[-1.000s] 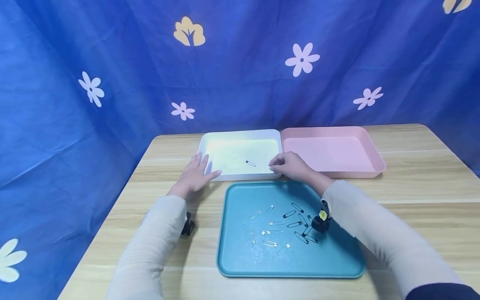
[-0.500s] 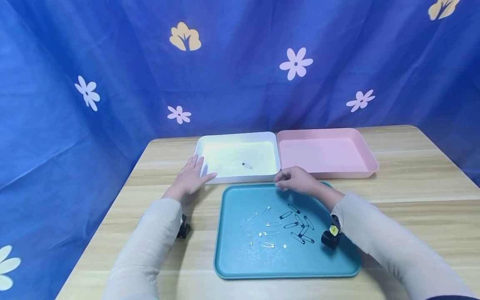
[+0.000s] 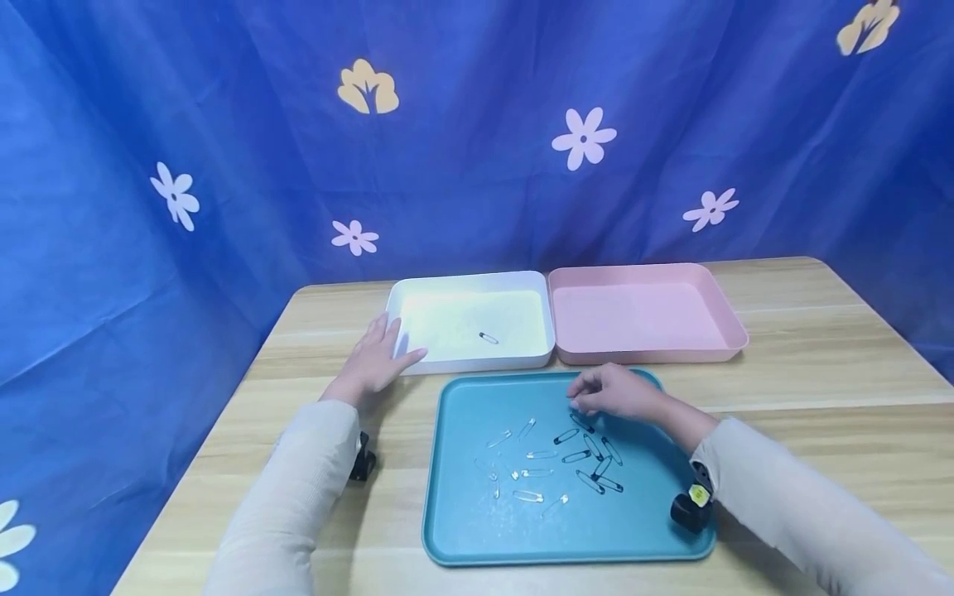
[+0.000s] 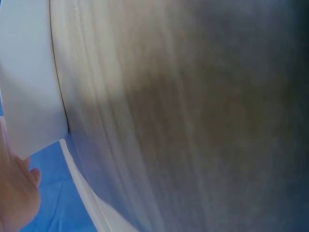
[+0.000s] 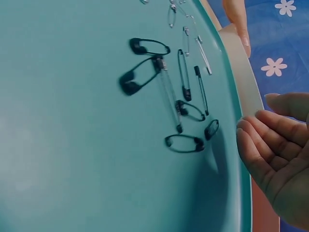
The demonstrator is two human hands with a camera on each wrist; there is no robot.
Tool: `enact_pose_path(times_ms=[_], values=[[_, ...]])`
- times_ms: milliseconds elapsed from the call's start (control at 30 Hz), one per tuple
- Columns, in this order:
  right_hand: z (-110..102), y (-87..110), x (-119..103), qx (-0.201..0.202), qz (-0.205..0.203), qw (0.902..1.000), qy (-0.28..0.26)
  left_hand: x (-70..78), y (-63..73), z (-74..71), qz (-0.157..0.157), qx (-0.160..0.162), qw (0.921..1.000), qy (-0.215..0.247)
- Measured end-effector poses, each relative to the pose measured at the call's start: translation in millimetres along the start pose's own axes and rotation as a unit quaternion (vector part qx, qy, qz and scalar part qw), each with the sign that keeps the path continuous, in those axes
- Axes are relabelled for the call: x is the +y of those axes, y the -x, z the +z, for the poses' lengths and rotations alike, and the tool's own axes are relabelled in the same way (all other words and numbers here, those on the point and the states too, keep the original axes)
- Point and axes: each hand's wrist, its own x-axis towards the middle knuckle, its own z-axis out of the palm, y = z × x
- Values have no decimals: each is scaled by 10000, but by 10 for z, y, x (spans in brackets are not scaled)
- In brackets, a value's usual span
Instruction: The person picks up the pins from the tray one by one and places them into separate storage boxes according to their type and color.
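My left hand [image 3: 370,356], fingers spread, rests on the left front corner of a white tray [image 3: 477,364]. One black safety pin [image 3: 489,338] lies inside that tray. Over the far right part of a teal tray [image 3: 574,555], my right hand [image 3: 619,391] hovers with loosely bent fingers; the right wrist view shows nothing in its palm. Just below its fingertips is a black safety pin [image 3: 581,423], with several more black safety pins [image 5: 186,144] grouped nearby. Several silver safety pins [image 3: 528,497] are scattered on the left half of the teal tray.
A pink tray [image 3: 648,356] stands right of the white one, side by side, behind the teal tray. All three sit on a wooden table [image 3: 820,364]. A blue curtain [image 3: 462,165] with flower prints hangs behind the table.
My right hand has moved from the white tray's front right corner, toward me and to the right, over the black safety pins. My left hand stays at the white tray.
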Motion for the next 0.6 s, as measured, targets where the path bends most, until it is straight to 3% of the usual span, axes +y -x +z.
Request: enact_pose_path(times_ms=[233,600], values=[[-1,153,62,78,103,9998,116,-15,21,0,-41,64,10000,29],[-27,370,215,-2,-96,9995,-288,-2,23,15,-7,104,9999,-34]])
